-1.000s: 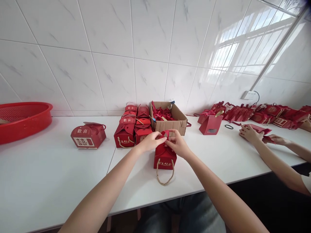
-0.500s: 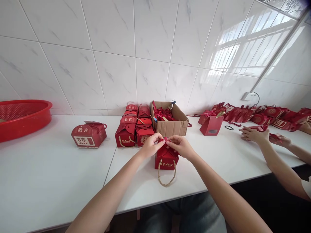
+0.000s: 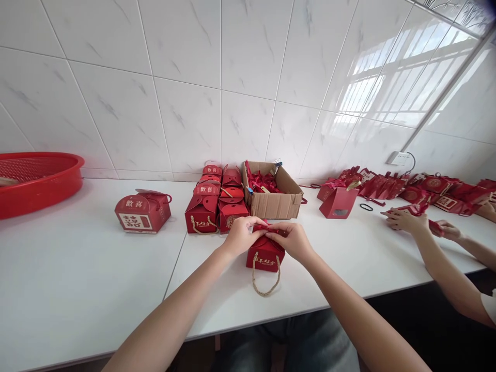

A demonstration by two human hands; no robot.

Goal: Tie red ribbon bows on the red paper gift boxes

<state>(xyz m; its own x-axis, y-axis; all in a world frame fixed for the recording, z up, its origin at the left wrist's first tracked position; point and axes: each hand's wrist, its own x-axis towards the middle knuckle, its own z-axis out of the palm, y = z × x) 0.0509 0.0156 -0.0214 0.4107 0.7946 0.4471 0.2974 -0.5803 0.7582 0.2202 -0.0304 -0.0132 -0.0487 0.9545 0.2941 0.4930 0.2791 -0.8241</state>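
Note:
A red gift box (image 3: 265, 255) with gold lettering stands on the white table in front of me, its rope handle (image 3: 265, 292) hanging down at the front. My left hand (image 3: 245, 236) is closed in a pinch at the top of this box. Facing it, my right hand (image 3: 289, 239) pinches there too, fingertips almost touching the left ones. Between them shows a red ribbon (image 3: 265, 223) on the box top; the fingers cover most of it.
Behind my hands are stacked red boxes (image 3: 201, 212) and an open cardboard box (image 3: 274, 205) of red ribbons. Left are a single red box (image 3: 143, 212) and a red basket (image 3: 42, 191). Right are a small red bag (image 3: 338, 202), heaped red boxes and a co-worker's hands (image 3: 408, 221).
Both hands have shifted slightly at the box top, my fingers lying flatter over the ribbon. The gift box stays in place. The view has tilted a little.

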